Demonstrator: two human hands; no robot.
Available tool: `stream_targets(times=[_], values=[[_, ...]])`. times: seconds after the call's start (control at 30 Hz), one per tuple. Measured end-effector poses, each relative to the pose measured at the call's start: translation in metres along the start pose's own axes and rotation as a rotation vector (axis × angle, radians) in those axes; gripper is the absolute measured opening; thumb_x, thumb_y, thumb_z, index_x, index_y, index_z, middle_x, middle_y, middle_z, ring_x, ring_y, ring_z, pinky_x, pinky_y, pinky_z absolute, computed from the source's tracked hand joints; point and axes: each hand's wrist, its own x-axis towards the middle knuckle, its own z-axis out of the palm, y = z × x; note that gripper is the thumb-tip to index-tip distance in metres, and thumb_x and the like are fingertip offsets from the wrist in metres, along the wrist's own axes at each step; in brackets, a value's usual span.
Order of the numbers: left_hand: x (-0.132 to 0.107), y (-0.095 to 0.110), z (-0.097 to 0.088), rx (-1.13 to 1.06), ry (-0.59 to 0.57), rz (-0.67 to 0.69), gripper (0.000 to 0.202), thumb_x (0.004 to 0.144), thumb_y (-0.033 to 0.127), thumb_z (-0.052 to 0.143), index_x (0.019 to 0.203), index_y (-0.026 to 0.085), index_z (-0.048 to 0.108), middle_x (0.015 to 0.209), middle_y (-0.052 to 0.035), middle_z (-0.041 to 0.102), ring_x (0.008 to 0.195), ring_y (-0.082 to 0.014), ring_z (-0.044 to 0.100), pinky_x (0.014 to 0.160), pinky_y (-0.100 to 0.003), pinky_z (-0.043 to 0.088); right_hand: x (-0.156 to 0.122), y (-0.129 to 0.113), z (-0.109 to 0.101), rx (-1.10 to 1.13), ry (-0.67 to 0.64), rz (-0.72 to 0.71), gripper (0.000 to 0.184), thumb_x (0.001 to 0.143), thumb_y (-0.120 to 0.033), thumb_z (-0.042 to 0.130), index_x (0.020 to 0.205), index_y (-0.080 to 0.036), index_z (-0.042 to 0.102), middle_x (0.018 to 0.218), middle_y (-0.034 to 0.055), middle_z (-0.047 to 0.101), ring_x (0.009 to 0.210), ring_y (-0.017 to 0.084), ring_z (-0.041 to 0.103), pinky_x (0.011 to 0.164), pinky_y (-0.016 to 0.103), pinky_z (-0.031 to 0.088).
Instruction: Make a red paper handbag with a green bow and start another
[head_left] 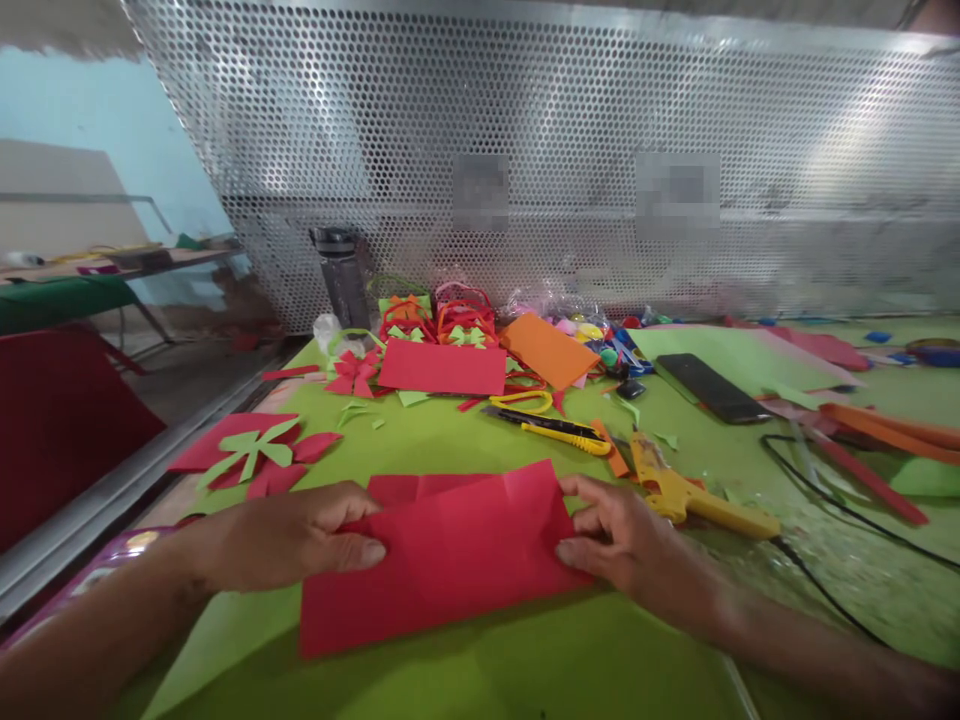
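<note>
A folded sheet of red paper (pixel 450 560) is held between my two hands, just above the green tabletop (pixel 420 440). My left hand (pixel 300 535) pinches its left side, thumb in front and fingers behind. At the right edge my right hand (pixel 615 530) grips it between thumb and fingers. A second layer of the red sheet shows behind the front one. Beyond my left hand lie a light green paper flower cutout (pixel 251 450) and red paper petals (pixel 311 447). A yellow glue gun (pixel 697 500) rests beside my right hand.
A yellow utility knife (pixel 562 430) and yellow-handled scissors (pixel 525 402) lie ahead. Behind them are a red paper piece (pixel 442 367), an orange one (pixel 551 350) and small paper bags (pixel 465 320). A phone (pixel 709 387), a black cable (pixel 832 495) and a dark bottle (pixel 343 280) are also there.
</note>
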Motion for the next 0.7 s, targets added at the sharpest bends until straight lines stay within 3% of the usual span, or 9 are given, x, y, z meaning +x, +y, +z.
stream_targets(times=[0.07,0.13,0.27,0.4,0.47,0.57,0.7], values=[[0.007,-0.005,0.003,-0.062,-0.107,-0.038,0.039,0.078,0.048,0.047,0.103,0.024,0.065,0.097,-0.0011,0.070,0.087,-0.0216,0.065,0.071,-0.026,0.048,-0.001,0.000,0.003,0.016,0.057,-0.011,0.061,0.077,-0.025,0.059,0.134,-0.013,0.039,0.059,-0.0068,0.051,0.050,0.009,0.038,0.047,0.022,0.028],[0.013,-0.010,0.005,-0.054,-0.137,-0.050,0.048,0.079,0.050,0.049,0.119,0.025,0.059,0.118,-0.0042,0.065,0.105,-0.0263,0.061,0.085,-0.032,0.048,0.000,0.003,0.006,0.048,0.107,-0.073,0.072,0.078,-0.024,0.057,0.142,-0.013,0.027,0.061,-0.0078,0.048,0.051,0.009,0.036,0.048,0.022,0.027],[0.016,-0.007,0.008,0.070,-0.170,-0.062,0.059,0.082,0.048,0.048,0.135,0.022,0.048,0.139,-0.0096,0.049,0.125,-0.0300,0.048,0.101,-0.041,0.039,0.002,0.010,0.014,0.043,0.157,-0.136,0.077,0.079,-0.021,0.052,0.146,-0.013,0.017,0.061,-0.0088,0.044,0.050,0.009,0.034,0.047,0.022,0.025],[0.018,0.017,0.002,0.168,-0.141,-0.014,0.057,0.079,0.042,0.053,0.132,0.022,0.050,0.135,-0.0090,0.053,0.122,-0.0306,0.050,0.100,-0.043,0.040,0.004,0.010,0.017,-0.185,0.167,-0.075,0.078,0.074,-0.012,0.049,0.146,-0.012,0.019,0.055,-0.0099,0.042,0.049,0.010,0.035,0.049,0.024,0.025],[0.024,0.036,-0.003,0.213,-0.089,0.074,0.052,0.079,0.043,0.054,0.127,0.023,0.054,0.123,-0.0094,0.062,0.112,-0.0303,0.058,0.093,-0.042,0.044,0.004,0.007,0.016,-0.314,0.162,-0.038,0.078,0.073,-0.009,0.048,0.146,-0.012,0.021,0.054,-0.0093,0.043,0.049,0.011,0.036,0.050,0.025,0.025],[0.038,0.065,-0.010,0.230,-0.108,0.190,0.047,0.081,0.046,0.052,0.120,0.021,0.058,0.103,-0.0082,0.070,0.094,-0.0280,0.065,0.076,-0.035,0.048,0.003,0.004,0.013,-0.419,0.114,-0.056,0.076,0.074,-0.009,0.047,0.146,-0.015,0.024,0.059,-0.0059,0.051,0.054,0.013,0.041,0.055,0.026,0.028],[0.049,0.093,-0.009,0.192,-0.159,0.271,0.053,0.078,0.045,0.057,0.124,0.020,0.054,0.111,-0.0079,0.067,0.100,-0.0267,0.062,0.076,-0.031,0.046,0.004,0.005,0.009,-0.405,0.027,-0.111,0.074,0.076,-0.012,0.048,0.146,-0.021,0.026,0.073,-0.0008,0.063,0.063,0.015,0.050,0.059,0.026,0.033]])
